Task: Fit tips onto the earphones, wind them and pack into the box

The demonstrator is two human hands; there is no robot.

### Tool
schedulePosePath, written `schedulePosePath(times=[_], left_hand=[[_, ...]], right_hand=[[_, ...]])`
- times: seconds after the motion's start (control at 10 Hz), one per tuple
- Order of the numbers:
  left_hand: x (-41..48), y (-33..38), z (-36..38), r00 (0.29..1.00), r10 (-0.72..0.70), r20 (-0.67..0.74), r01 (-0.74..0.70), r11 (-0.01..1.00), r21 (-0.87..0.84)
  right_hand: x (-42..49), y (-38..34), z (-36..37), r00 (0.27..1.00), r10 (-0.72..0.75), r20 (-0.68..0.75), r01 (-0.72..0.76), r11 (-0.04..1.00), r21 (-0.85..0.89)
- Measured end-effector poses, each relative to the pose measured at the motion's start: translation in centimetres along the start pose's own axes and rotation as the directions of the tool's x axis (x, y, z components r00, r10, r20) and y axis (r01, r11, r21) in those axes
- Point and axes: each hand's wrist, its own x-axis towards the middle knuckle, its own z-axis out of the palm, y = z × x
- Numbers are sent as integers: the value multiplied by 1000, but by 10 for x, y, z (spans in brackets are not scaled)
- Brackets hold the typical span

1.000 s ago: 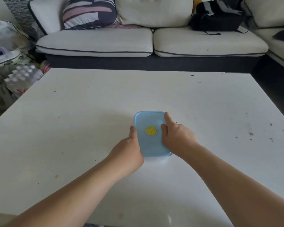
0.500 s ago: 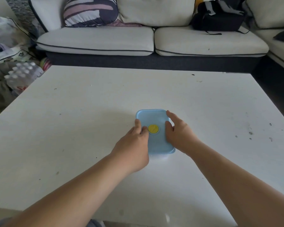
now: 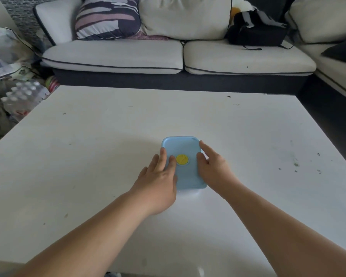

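Left hand (image 3: 158, 176): fingers straight, lying flat on the left of the lid of the pale blue rectangular plastic box (image 3: 188, 176). Right hand (image 3: 214, 168): fingers loosely extended, touching the box's right edge, thumb on lid. Box closed, mid-near on the white table (image 3: 88, 156).

You face a white table (image 3: 88, 156) with a matt, lightly scuffed top that fills most of the view. The only thing lying on it is a light blue box (image 3: 185, 176), rectangular with rounded corners, lid on, sitting just toward 6 o'clock from the table's middle. A round yellow disc (image 3: 182, 159) is set in the middle of the lid. A scatter of dark specks (image 3: 296, 164) marks the top out at 3 o'clock. One small dark mark (image 3: 229, 96) lies near the far edge at 1 o'clock, and a brownish spot (image 3: 66, 215) at 8 o'clock.
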Motion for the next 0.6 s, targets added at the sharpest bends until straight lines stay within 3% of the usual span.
schedulePosePath(times=[0.1,0.4,0.6], left_hand=[[8,-6,-4,999,-28,-27,27,999,-17],[21,-11,-10,996,-85,-21,82,990,-112],[15,-9,-15,975,-36,-219,20,997,-72]], right_hand=[[-3,-3,-5,996,46,72,-49,998,46],[-9,-14,-6,983,35,183,-24,998,-59],[-19,-12,-14,982,93,167,-104,993,59]])
